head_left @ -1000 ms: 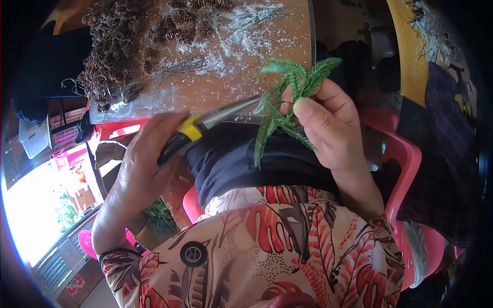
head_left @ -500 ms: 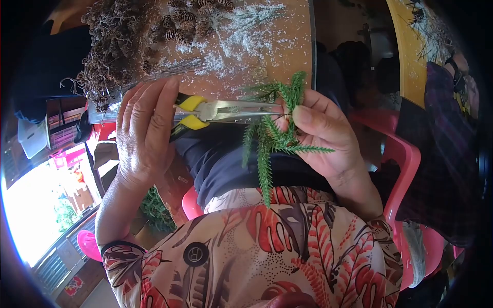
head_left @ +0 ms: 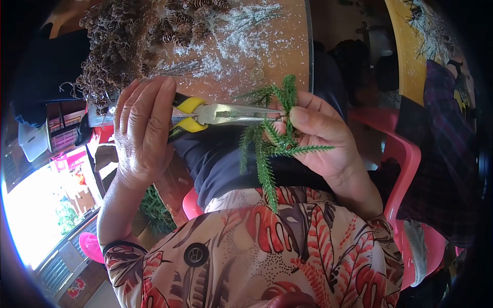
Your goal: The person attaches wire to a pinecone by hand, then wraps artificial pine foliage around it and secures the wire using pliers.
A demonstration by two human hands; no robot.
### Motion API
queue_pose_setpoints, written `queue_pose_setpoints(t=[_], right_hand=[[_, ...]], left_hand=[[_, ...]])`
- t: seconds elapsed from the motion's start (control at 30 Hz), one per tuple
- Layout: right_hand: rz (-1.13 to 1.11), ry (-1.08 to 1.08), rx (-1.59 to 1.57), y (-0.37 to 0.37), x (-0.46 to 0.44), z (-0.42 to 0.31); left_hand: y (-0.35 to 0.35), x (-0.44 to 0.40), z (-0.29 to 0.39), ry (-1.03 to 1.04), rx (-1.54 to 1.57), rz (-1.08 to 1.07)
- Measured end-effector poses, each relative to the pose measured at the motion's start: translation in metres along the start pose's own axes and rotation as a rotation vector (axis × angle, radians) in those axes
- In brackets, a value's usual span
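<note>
My left hand is closed round the black-and-yellow handles of a pair of long-nose pliers. The pliers' silver jaws point right, their tips at the stem of a green artificial pine sprig. Between thumb and fingers, my right hand pinches that sprig near its middle. Needled branches fan up, down and to the right from the pinch. Whether the jaw tips grip a wire or the stem itself is hard to make out.
Beyond my hands, a brown table carries a heap of pine cones and scattered white flakes. A red chair stands at right. Another person's dark plaid sleeve shows by a yellow table.
The sprig and my right hand have shifted slightly left. The pliers have tilted a little, their tips now lower, still at the stem. Both hands keep their holds.
</note>
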State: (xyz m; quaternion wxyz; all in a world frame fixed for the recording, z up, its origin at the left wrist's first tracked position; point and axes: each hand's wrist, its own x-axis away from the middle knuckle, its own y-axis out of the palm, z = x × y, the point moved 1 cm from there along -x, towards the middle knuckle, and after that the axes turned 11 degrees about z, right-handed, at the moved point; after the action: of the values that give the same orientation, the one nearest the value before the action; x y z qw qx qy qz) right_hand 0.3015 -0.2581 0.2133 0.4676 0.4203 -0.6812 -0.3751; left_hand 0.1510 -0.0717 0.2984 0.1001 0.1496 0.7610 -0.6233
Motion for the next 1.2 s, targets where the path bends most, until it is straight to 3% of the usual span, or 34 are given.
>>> queue_pose_setpoints(t=[0.63, 0.77, 0.9, 1.0, 1.2], right_hand=[[0.025, 0.060, -0.012, 0.004, -0.001, 0.005], [0.032, -0.096, 0.215, -0.001, 0.000, -0.005], [0.040, -0.327, 0.407, -0.003, -0.001, -0.002], [0.042, -0.415, 0.550, 0.006, 0.007, -0.004], [0.012, -0.574, 0.758, 0.008, 0.012, -0.006]], left_hand=[[-0.001, 0.001, 0.003, -0.016, 0.056, 0.014], [-0.006, -0.002, 0.016, -0.160, 0.149, 0.001], [-0.024, -0.004, 0.025, -0.408, 0.403, -0.211], [-0.035, 0.001, 0.025, -0.697, 0.926, -0.496], [-0.039, 0.005, 0.020, -1.018, 1.245, -0.708]])
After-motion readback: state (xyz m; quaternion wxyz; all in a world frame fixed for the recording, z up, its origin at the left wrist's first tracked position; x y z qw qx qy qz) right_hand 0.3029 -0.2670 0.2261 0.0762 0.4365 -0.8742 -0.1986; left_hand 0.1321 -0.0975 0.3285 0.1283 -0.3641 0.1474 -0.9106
